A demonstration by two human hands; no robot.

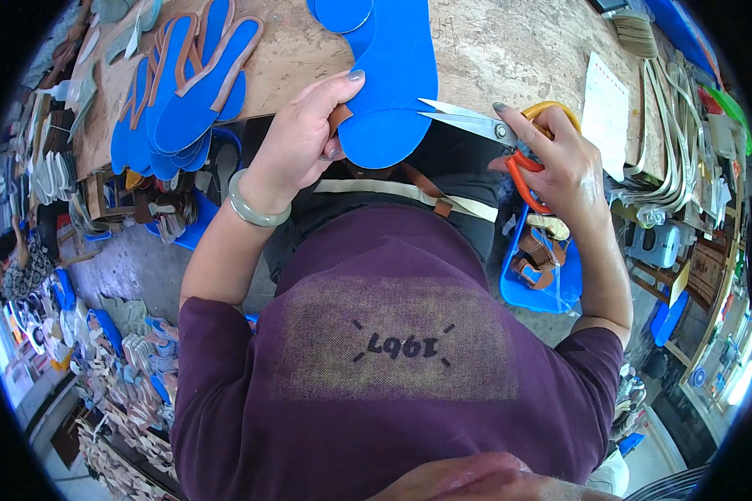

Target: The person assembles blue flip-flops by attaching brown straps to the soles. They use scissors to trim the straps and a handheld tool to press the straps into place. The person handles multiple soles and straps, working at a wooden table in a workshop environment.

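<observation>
My left hand [305, 125] is closed on the edge of a blue insole [397, 79], its thumb on top and the other fingers underneath. A small brown strip [339, 118] shows at the insole's edge beside that hand. My right hand [560, 159] grips scissors [476, 125] by their orange and yellow handles. The blades stand apart, and their tips are at the insole's right edge near its rounded end. Another blue piece [342, 10] overlaps the insole's far part, cut off by the picture's top.
A pile of blue insoles with brown edging [192, 108] lies at the left on the wooden table [510, 50]. A paper sheet [606, 108] and long pale strips [681, 125] lie at the right. A blue bin [551, 284] with brown pieces stands below.
</observation>
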